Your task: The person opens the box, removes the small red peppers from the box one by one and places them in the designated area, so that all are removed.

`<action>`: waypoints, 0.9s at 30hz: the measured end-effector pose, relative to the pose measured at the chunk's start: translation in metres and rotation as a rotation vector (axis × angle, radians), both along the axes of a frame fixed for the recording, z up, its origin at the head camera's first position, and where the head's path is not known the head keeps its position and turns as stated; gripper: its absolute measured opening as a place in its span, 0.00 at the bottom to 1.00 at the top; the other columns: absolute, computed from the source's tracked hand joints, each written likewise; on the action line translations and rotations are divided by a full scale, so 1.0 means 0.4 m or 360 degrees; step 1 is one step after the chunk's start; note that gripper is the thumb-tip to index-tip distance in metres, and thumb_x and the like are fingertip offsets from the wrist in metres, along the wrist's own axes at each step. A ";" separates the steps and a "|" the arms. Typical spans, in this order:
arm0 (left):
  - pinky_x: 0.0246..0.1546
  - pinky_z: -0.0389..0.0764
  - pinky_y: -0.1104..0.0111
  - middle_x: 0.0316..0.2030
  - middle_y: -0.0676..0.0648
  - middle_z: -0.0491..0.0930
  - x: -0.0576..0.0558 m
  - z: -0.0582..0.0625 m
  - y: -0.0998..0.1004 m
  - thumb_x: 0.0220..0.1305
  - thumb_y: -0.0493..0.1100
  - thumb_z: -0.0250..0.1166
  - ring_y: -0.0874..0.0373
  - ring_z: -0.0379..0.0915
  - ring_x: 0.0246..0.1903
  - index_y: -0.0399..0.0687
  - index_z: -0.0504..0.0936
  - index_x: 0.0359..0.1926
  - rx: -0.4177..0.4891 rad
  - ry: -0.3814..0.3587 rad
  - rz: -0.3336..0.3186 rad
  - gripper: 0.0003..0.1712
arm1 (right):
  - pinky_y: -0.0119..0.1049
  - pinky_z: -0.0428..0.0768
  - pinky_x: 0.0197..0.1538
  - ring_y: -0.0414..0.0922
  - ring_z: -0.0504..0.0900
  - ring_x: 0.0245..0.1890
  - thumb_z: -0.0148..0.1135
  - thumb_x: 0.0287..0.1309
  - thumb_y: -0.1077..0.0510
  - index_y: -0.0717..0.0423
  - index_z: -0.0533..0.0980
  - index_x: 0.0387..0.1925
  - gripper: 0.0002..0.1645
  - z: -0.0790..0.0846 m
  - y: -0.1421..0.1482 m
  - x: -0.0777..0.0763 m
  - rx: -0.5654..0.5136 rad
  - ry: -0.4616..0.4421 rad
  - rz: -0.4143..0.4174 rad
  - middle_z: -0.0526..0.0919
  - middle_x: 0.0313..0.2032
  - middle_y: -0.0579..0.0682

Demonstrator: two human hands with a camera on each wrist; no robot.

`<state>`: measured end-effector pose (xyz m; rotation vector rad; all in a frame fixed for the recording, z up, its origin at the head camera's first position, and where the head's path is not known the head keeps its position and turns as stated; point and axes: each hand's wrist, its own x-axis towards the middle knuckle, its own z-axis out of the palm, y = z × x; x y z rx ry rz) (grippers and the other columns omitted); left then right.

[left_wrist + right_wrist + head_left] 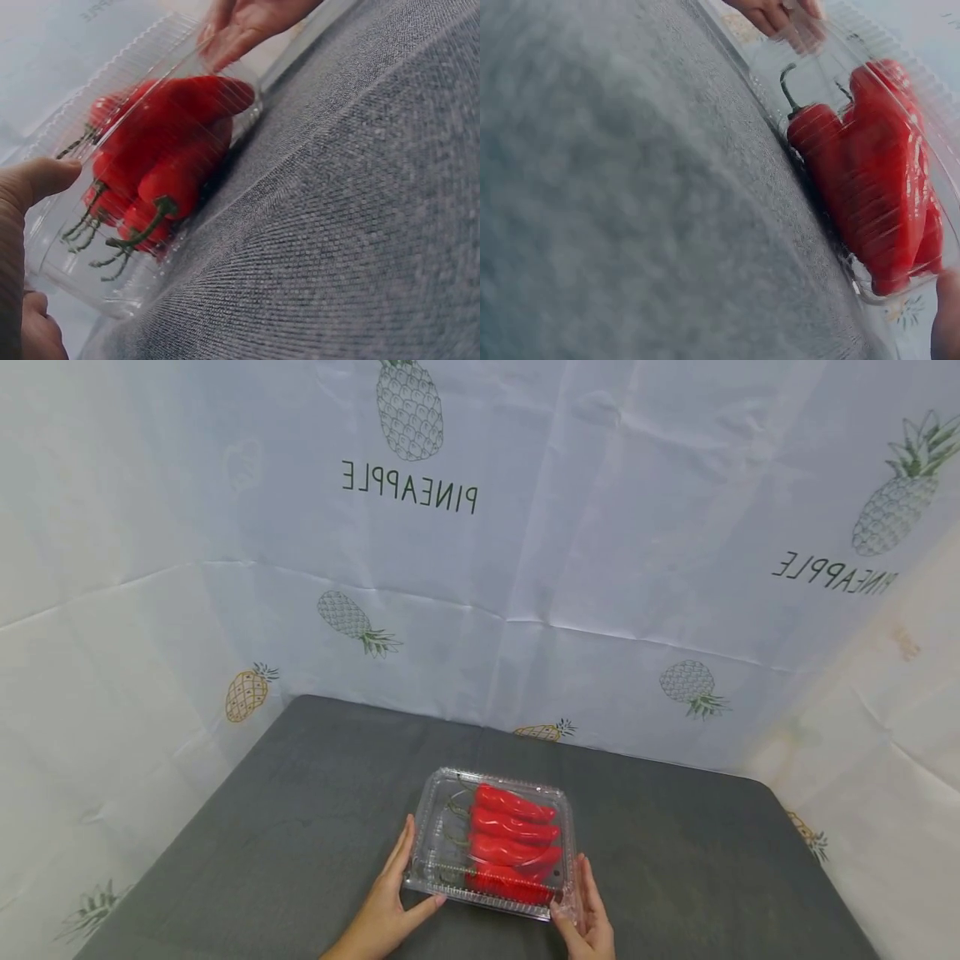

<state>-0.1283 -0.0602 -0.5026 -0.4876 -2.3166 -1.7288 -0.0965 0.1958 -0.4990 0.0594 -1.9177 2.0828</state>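
A clear plastic clamshell container (437,827) with a ribbed rim sits near the front middle of the table. Several long red peppers (513,828) with green stems lie side by side inside it, stems to the left. My left hand (384,902) grips the container's left side, its thumb at the front edge. On the right, my right hand (588,914) holds the front right corner between thumb and fingers. The left wrist view shows the peppers (157,142) through the clear wall, with the lid over them. Part of each hand's fingers is hidden by the container.
The dark grey table (337,777) extends around the container, with rounded far corners. White cloth (510,543) printed with pineapples and mirrored lettering hangs behind it and along both sides.
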 end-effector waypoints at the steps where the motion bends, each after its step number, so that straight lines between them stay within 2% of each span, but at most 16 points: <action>1: 0.58 0.41 0.94 0.70 0.30 0.46 0.000 0.000 0.000 0.46 0.45 0.74 0.84 0.33 0.66 0.38 0.48 0.71 -0.0009 -0.0001 0.0004 0.57 | 0.17 0.75 0.48 0.19 0.68 0.53 0.58 0.51 0.75 0.70 0.51 0.68 0.44 0.000 -0.003 0.000 -0.0069 -0.0009 -0.0054 0.68 0.61 0.32; 2: 0.58 0.41 0.94 0.70 0.31 0.46 -0.001 0.001 0.001 0.46 0.45 0.74 0.84 0.33 0.66 0.38 0.48 0.71 -0.0013 -0.0003 0.0007 0.58 | 0.18 0.76 0.47 0.21 0.71 0.51 0.59 0.49 0.76 0.66 0.57 0.66 0.41 -0.001 -0.005 0.000 -0.0125 -0.0023 -0.0103 0.72 0.55 0.27; 4: 0.57 0.41 0.94 0.70 0.31 0.46 -0.002 0.002 0.002 0.46 0.45 0.74 0.84 0.33 0.65 0.38 0.48 0.71 -0.0018 -0.0009 0.0012 0.58 | 0.20 0.79 0.43 0.24 0.76 0.46 0.60 0.45 0.79 0.63 0.69 0.55 0.31 -0.001 -0.010 -0.002 -0.0202 -0.0073 -0.0232 0.78 0.46 0.28; 6: 0.57 0.41 0.94 0.71 0.32 0.47 -0.002 0.004 0.003 0.46 0.45 0.74 0.83 0.34 0.66 0.39 0.48 0.71 -0.0011 -0.0012 0.0017 0.58 | 0.21 0.80 0.40 0.25 0.77 0.43 0.62 0.43 0.79 0.63 0.75 0.42 0.21 0.002 -0.013 -0.005 -0.0203 -0.0180 -0.0353 0.80 0.46 0.38; 7: 0.57 0.41 0.94 0.71 0.32 0.47 -0.003 0.005 0.004 0.46 0.45 0.74 0.83 0.34 0.66 0.39 0.48 0.71 -0.0006 -0.0014 0.0019 0.58 | 0.21 0.80 0.40 0.24 0.76 0.42 0.63 0.43 0.78 0.67 0.75 0.39 0.17 0.005 -0.015 -0.006 -0.0191 -0.0229 -0.0386 0.80 0.49 0.46; 9: 0.57 0.41 0.94 0.70 0.32 0.47 -0.003 0.006 0.005 0.46 0.45 0.74 0.84 0.34 0.66 0.38 0.48 0.71 0.0004 -0.0013 0.0020 0.58 | 0.21 0.80 0.40 0.22 0.75 0.43 0.64 0.43 0.77 0.77 0.74 0.35 0.13 0.010 -0.015 -0.008 -0.0139 -0.0326 -0.0422 0.75 0.55 0.62; 10: 0.58 0.41 0.94 0.70 0.31 0.47 -0.003 0.007 0.005 0.46 0.44 0.74 0.84 0.34 0.66 0.38 0.49 0.71 0.0005 -0.0009 0.0020 0.58 | 0.21 0.80 0.41 0.21 0.73 0.44 0.64 0.44 0.76 0.81 0.73 0.34 0.14 0.012 -0.016 -0.009 -0.0109 -0.0351 -0.0425 0.70 0.59 0.67; 13: 0.58 0.41 0.94 0.70 0.30 0.46 -0.002 0.006 0.006 0.46 0.44 0.74 0.85 0.34 0.65 0.37 0.48 0.71 0.0012 -0.0003 0.0009 0.57 | 0.19 0.78 0.42 0.20 0.72 0.44 0.65 0.45 0.75 0.85 0.72 0.34 0.16 0.017 -0.014 -0.008 -0.0080 -0.0381 -0.0428 0.59 0.62 0.76; 21: 0.59 0.42 0.93 0.70 0.29 0.45 -0.005 -0.004 0.005 0.49 0.42 0.72 0.83 0.33 0.67 0.36 0.47 0.71 0.0050 0.0061 -0.0046 0.56 | 0.15 0.76 0.43 0.18 0.70 0.44 0.64 0.46 0.74 0.86 0.70 0.31 0.15 0.013 -0.010 -0.005 -0.0039 -0.0293 -0.0387 0.56 0.61 0.78; 24: 0.60 0.41 0.92 0.71 0.34 0.44 -0.007 -0.009 0.005 0.51 0.39 0.70 0.79 0.33 0.68 0.33 0.47 0.71 0.0042 0.0173 -0.0059 0.54 | 0.15 0.76 0.43 0.17 0.70 0.44 0.63 0.47 0.74 0.85 0.71 0.32 0.14 0.014 -0.009 -0.005 -0.0029 -0.0344 -0.0392 0.57 0.61 0.77; 27: 0.62 0.41 0.91 0.72 0.45 0.42 -0.007 -0.012 0.003 0.53 0.35 0.67 0.75 0.33 0.70 0.30 0.46 0.70 0.0018 0.0329 -0.0076 0.50 | 0.17 0.77 0.43 0.19 0.70 0.45 0.63 0.49 0.73 0.84 0.72 0.34 0.14 0.016 -0.007 -0.005 -0.0005 -0.0422 -0.0395 0.58 0.62 0.75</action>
